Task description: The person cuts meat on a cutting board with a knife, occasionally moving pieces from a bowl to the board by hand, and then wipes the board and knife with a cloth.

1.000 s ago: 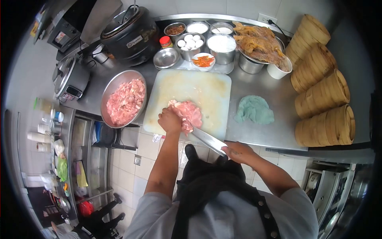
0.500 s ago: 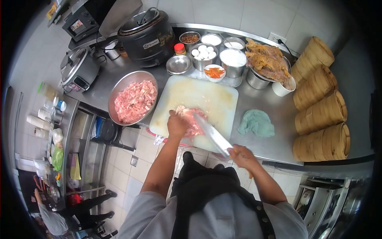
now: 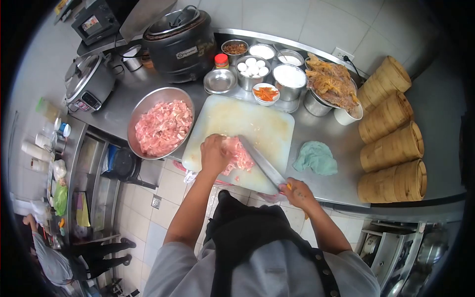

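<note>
On the white cutting board (image 3: 271, 123) lies a pile of pale pink raw meat (image 3: 239, 156), partly cut into pieces. My left hand (image 3: 214, 154) is closed over the left side of the pile, its fingers curled and partly hidden. A long-bladed knife (image 3: 264, 166) is in my right hand (image 3: 299, 193), which is wrapped round the handle. The blade slants up and left across the board, its front part against the right edge of the meat. Left of the board, a large metal bowl (image 3: 132, 129) holds many cut pieces of similar meat.
Behind the board stand a bowl of eggs (image 3: 252, 67), sliced carrots (image 3: 266, 93) and white-filled containers (image 3: 290, 75). A green cloth (image 3: 315, 158) lies to the right, near stacked bamboo steamers (image 3: 391, 182). A black pot (image 3: 180, 49) stands back left. Another person (image 3: 54, 262) is at far left.
The blade has turned more edge-on and lies along the meat's right side. My left hand's fingers have curled further over the meat. The whole view has shifted slightly.
</note>
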Available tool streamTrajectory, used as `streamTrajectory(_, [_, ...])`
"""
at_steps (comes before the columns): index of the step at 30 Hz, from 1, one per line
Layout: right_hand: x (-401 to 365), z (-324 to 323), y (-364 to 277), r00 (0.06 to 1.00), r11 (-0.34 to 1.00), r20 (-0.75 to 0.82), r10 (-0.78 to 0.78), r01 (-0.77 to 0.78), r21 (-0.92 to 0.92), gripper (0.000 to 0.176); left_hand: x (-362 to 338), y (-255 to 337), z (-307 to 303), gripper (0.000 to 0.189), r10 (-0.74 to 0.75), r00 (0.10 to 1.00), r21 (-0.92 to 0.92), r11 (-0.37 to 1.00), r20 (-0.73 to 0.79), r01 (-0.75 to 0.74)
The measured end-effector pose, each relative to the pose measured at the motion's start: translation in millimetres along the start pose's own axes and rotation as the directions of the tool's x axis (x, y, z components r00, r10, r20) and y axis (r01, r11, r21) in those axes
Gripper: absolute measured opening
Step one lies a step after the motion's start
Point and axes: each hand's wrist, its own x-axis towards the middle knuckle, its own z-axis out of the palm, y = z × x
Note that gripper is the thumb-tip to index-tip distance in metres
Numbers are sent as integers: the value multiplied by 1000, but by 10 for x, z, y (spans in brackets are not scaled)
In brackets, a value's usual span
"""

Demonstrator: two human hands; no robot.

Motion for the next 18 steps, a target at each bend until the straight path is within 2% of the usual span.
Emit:
streamTrajectory(1, [-17,23,-52,998,1000,63,3,-4,21,44,11,21,16,54,92,989,-32,996,113,-89])
streamTrajectory(2, [-28,37,-77,992,999,124,4,-9,42,45,1,0,31,54,94,989,-37,995,116,-91])
streamTrajectory(4, [34,111,96,992,999,120,32,-32,-2,46,-37,-69,65,61,154,975,13,987,159,-158])
streamTrajectory(5, [72,129,204,999,999,7,32,-32,2,46,-31,-101,64,61,162,974,8,986,161,-165])
streamTrajectory(6, [75,85,198,994,999,-105,33,-32,6,46,-22,-104,24,61,111,973,27,993,202,-119])
streamTrajectory(8, [85,-43,211,989,995,-111,102,-99,33,42,-95,-76,-37,61,60,965,48,996,256,-74])
streamTrajectory(10, [115,-145,168,994,999,-102,35,-34,15,40,-111,5,-99,63,-62,938,110,994,340,26])
streamTrajectory(11, [103,-101,88,986,998,-162,-29,38,52,35,-122,37,-87,63,-54,936,107,994,348,18])
streamTrajectory(12, [104,-50,-12,986,998,-166,-17,27,58,35,-139,77,-64,59,40,968,117,991,249,-71])
streamTrajectory(13, [129,-2,-123,994,1000,-109,-11,10,-15,32,-140,116,-31,56,136,980,134,979,146,-156])
streamTrajectory(14, [155,37,-241,999,996,-53,-4,-1,-90,29,-103,159,36,56,143,978,131,978,150,-163])
streamTrajectory(15, [151,58,-374,999,990,-40,-37,31,-139,20,-49,202,135,48,229,961,53,969,156,-240])
streamTrajectory(16, [153,84,-457,999,990,-41,-30,24,-137,20,1,251,219,41,311,937,-26,950,156,-311])
streamTrajectory(17, [158,108,-522,997,984,-60,-53,42,-174,17,55,287,295,31,321,936,-64,947,147,-315])
streamTrajectory(18, [167,125,-565,994,975,-79,-75,57,-213,15,105,299,358,31,325,933,-70,945,152,-318])
